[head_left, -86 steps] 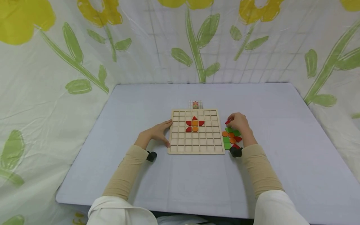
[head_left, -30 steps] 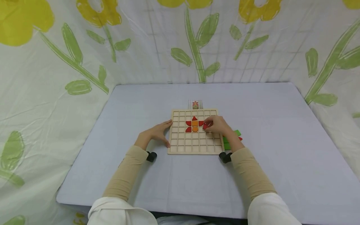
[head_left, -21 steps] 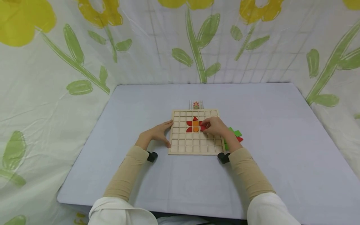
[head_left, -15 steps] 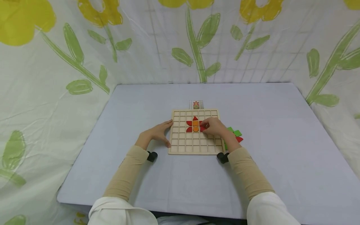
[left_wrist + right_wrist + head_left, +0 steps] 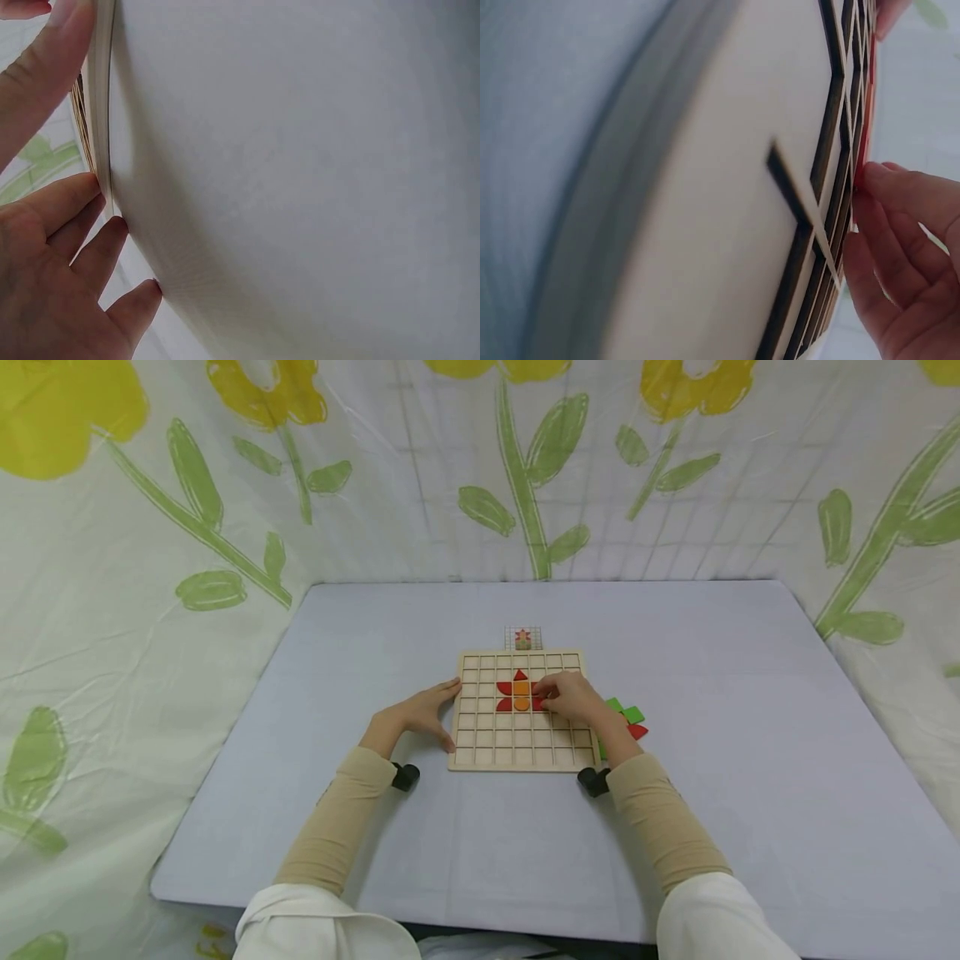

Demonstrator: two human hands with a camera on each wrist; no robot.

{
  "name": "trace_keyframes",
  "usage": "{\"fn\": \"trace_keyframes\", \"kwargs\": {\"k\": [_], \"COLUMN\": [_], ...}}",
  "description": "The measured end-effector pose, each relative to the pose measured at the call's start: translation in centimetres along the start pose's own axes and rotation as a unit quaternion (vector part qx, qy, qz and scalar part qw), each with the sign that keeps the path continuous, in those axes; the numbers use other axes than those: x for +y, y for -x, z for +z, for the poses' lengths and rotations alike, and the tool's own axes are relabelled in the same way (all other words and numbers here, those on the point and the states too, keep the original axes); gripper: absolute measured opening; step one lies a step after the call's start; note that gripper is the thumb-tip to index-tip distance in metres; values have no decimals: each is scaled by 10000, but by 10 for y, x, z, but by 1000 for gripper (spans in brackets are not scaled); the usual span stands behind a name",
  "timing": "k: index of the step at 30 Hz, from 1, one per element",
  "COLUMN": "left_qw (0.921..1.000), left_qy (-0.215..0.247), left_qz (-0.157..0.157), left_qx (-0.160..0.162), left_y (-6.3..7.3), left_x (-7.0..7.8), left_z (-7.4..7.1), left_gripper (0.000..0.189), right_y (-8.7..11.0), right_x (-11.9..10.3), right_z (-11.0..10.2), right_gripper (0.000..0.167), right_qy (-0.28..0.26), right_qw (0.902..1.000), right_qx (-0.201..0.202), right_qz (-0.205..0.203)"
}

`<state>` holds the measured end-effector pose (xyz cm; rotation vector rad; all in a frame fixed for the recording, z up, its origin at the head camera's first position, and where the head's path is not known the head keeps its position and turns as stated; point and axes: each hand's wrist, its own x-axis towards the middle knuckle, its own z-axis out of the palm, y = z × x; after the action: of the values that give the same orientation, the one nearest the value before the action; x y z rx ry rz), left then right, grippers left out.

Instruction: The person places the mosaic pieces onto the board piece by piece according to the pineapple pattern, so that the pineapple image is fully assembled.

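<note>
A wooden grid board (image 5: 487, 739) lies mid-table, with red, orange and petal-shaped pieces set in its upper middle cells. Along its left edge rests my left hand (image 5: 415, 712), thumb and fingers spread; the left wrist view shows fingertips (image 5: 116, 225) touching the rim. My right hand (image 5: 576, 698) is over the board, its thumb and fingertips pinching a red petal-shaped piece (image 5: 537, 704) at the cell right of the orange disc (image 5: 521, 704). The fingers partly cover this piece and the red one above it. An orange square (image 5: 521, 688) and red triangle (image 5: 521, 676) stand above the disc.
Loose green pieces (image 5: 633, 715) and a red piece (image 5: 637, 731) lie off the board's right edge, partly hidden by my right forearm. A small printed pattern card (image 5: 523, 638) lies behind the board. A flowered curtain (image 5: 360, 510) hangs beyond the white table (image 5: 375, 627).
My right hand took a red piece from the loose pile, carried it left over the board and lowered it into the cell beside the orange disc. My left hand stayed at the edge.
</note>
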<state>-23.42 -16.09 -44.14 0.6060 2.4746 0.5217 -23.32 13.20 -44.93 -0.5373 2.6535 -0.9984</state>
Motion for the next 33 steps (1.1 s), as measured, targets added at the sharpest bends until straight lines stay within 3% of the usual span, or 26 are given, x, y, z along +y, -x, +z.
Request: {"fn": "trace_keyframes", "kwargs": {"k": [14, 24, 33], "left_qw": [10000, 9999, 9999], "left_qy": [8, -15, -38], "left_qz": [-3, 99, 99], "left_qx": [34, 19, 54], "left_y": [0, 0, -1], "left_x": [0, -1, -2], "left_z": [1, 0, 1], "left_gripper": [116, 115, 116], "right_y": [11, 34, 55], "right_x": [7, 35, 55], "right_z": [-9, -40, -52], "right_gripper": [25, 29, 28], "right_qy": [-259, -586, -294], "right_qw": [9988, 9959, 9963], "right_qx": [376, 467, 9], "right_qz": [-198, 506, 802]}}
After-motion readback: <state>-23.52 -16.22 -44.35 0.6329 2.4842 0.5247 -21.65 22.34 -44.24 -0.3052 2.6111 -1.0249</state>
